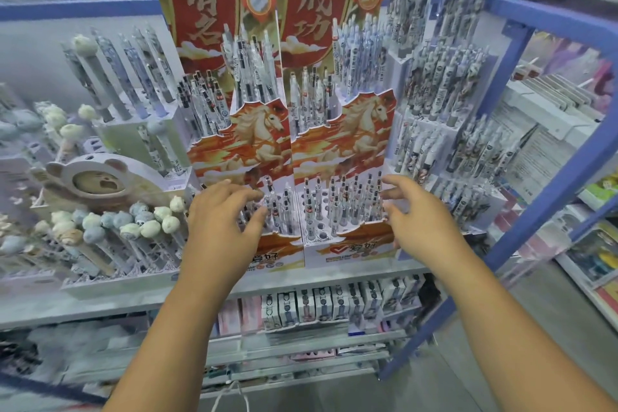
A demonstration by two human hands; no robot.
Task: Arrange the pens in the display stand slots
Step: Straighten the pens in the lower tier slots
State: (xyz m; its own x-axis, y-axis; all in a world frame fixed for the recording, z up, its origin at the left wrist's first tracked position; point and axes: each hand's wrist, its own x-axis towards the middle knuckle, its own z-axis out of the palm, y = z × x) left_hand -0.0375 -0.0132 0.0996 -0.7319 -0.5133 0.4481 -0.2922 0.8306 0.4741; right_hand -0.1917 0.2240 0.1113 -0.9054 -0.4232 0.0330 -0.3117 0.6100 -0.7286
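Observation:
Two red-and-gold display stands with a horse print stand side by side on the shelf, the left stand (pixel 254 144) and the right stand (pixel 354 130). Clear pens (pixel 344 201) stand upright in the round slots of their lowest tiers, with some slots bare. My left hand (pixel 224 217) hovers over the left stand's lowest tier, fingers spread and loosely bent just above the pen tops (pixel 277 207), holding nothing. My right hand (pixel 418 214) is at the right edge of the right stand's lowest tier, fingers spread, with nothing in it.
Pens with plush animal tops (pixel 133 224) fill a stand at the left, beside a bear-shaped box (pixel 100 177). Grey-white printed pens (pixel 444 130) crowd tiered stands at the right. A blue shelf frame (pixel 521 157) rises at the right. Small boxes (pixel 334 304) line the shelf below.

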